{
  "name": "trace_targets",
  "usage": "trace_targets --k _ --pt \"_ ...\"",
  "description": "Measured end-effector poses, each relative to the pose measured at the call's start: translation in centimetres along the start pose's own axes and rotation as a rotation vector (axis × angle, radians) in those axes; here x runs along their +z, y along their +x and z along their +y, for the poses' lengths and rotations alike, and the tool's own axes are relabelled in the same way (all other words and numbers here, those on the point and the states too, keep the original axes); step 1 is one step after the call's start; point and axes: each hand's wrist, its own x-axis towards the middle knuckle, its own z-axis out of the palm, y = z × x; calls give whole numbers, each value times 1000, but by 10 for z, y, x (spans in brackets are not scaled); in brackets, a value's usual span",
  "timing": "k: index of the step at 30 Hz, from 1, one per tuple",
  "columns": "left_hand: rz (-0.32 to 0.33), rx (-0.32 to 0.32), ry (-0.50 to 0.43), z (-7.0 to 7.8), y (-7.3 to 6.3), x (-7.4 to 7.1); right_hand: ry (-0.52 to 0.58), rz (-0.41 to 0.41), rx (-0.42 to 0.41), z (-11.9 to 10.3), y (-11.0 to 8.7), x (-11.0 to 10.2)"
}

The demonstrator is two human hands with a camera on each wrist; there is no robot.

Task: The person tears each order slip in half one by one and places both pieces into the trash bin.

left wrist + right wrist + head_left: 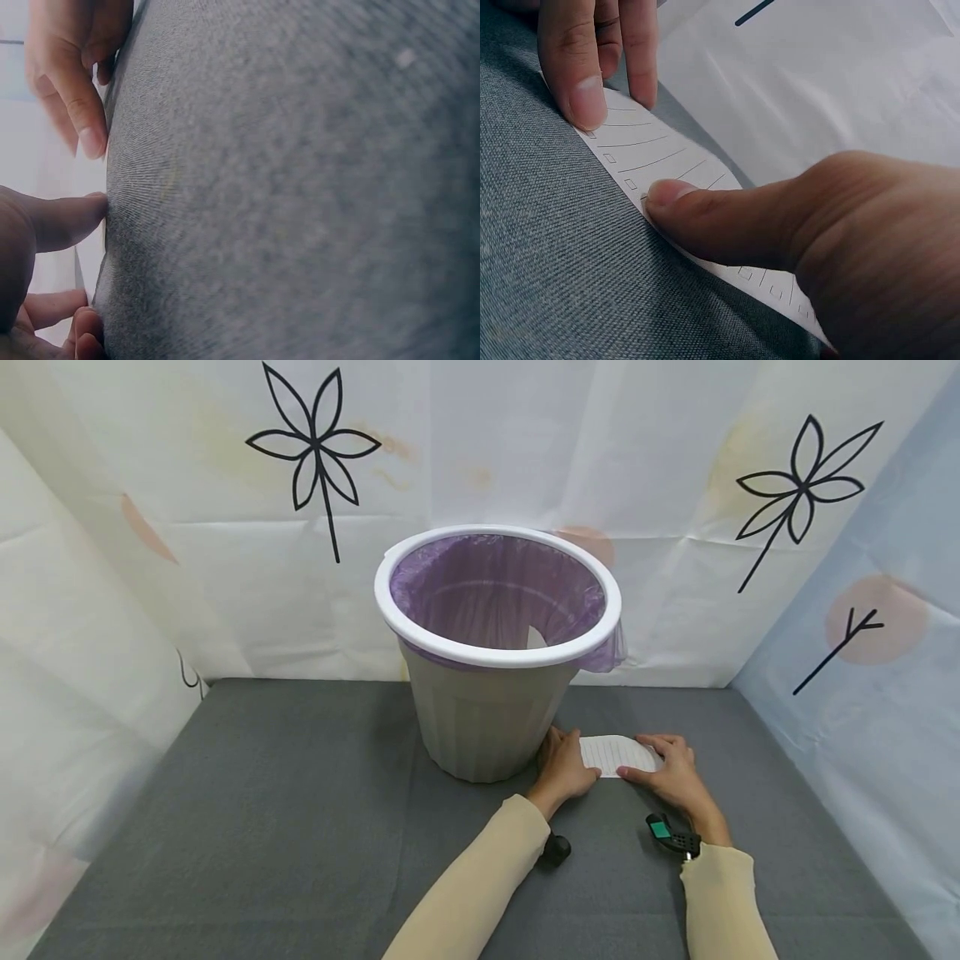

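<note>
A white sheet of lined paper (617,753), with a row of small printed boxes along its near edge, is held low over the grey cloth between both hands. My left hand (564,767) grips its left end, close beside the bin's base. At the other end my right hand (671,775) holds the paper, thumb at the near edge and fingers towards the far edge. The right wrist view shows the right thumb (705,217) pressed on the printed face, and the sheet bows upward. In the left wrist view the left thumb (67,221) reaches the paper's edge.
A pale waste bin (487,718) with a white rim and purple liner (480,602) stands behind and left of the hands. Inside it shows a white piece (536,638). Grey cloth (285,827) covers the table; printed fabric (510,452) walls the back and sides.
</note>
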Motion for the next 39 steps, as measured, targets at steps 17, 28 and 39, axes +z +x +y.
trace_targets --k 17,28,39 --pt "77 94 -99 -6 -7 -2 -3 45 21 -3 1 3" --pt "35 101 -379 -13 -15 -5 151 31 -28 -10 0 -2" --pt "-23 103 -467 -18 -41 -28 313 -13 -97 -33 -9 -24"
